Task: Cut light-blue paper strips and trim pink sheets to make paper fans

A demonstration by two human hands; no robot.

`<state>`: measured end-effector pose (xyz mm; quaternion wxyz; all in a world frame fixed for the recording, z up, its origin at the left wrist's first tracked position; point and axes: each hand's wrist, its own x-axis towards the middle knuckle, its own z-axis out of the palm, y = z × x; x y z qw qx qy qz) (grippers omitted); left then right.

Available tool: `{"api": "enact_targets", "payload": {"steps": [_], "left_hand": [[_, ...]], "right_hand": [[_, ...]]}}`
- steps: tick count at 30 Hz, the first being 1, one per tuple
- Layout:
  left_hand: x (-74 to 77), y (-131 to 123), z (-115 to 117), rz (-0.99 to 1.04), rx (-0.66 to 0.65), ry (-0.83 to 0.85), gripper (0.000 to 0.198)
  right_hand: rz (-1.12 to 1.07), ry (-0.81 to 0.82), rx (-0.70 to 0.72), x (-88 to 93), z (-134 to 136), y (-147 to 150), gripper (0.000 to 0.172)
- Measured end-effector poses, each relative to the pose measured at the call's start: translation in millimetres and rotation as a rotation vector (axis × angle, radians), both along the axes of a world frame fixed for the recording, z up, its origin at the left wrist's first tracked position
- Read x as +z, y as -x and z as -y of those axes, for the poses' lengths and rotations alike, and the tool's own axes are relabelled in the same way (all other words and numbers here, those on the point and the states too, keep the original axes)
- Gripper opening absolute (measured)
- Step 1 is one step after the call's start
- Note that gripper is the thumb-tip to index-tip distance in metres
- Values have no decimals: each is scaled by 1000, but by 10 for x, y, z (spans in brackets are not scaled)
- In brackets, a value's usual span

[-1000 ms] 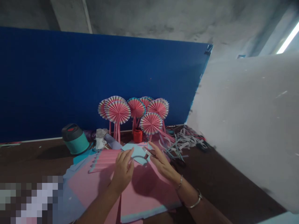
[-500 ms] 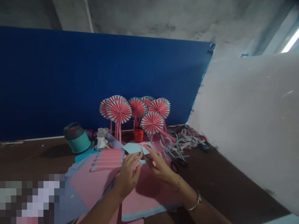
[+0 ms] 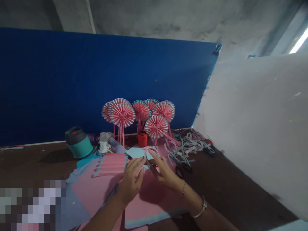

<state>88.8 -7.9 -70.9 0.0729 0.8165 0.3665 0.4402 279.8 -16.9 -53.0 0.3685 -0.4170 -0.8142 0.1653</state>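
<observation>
My right hand (image 3: 166,171) is closed on a roll of tape (image 3: 147,154), a thin pale ring held upright above the paper. My left hand (image 3: 131,179) is beside the roll, its fingertips at the ring's left edge and its thumb held apart below. Under both hands lie pink paper sheets (image 3: 141,208) with a pale blue border. A pleated pink paper strip (image 3: 110,164) lies left of my left hand. A light blue piece of paper (image 3: 134,152) lies just behind the roll.
Several pink pleated paper fans (image 3: 122,115) stand against the blue board (image 3: 134,70). A red container (image 3: 142,140) is in front of them. To the right are paper scraps (image 3: 190,144) and black-handled scissors (image 3: 180,171). A teal and dark grey container (image 3: 80,144) stands left.
My right hand's fingers have shifted slightly on the tape roll, and more of the ring shows. My left hand stays nearly in place at its edge.
</observation>
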Motion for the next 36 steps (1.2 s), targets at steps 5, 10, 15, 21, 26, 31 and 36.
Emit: {"api": "enact_targets", "payload": {"steps": [5,10,15,21,26,31,36], "left_hand": [[7,-24,-12,151,16,27,15],[2,-10,-31,233,132,1,9],[39,28,-45,215,212,-7,12],[72,60,-124,269,282,28,15],[74,140,-205,298,311,41,15],[135,226,-246,280,332,45,15],[261,331,-309,263,428,84,16]], "right_hand": [[21,-77,-21,-41,3,29,61],[130,-234,-113,-64,-39,41,23],[165,-313,-300,-30,-97,-37,29],[110,-225,-241,21,-114,-147,37],[154,-108,-187,79,-102,-205,19],[158,-168,-178,92,-148,-313,18],[203,-256,-264,90,-190,-403,22]]}}
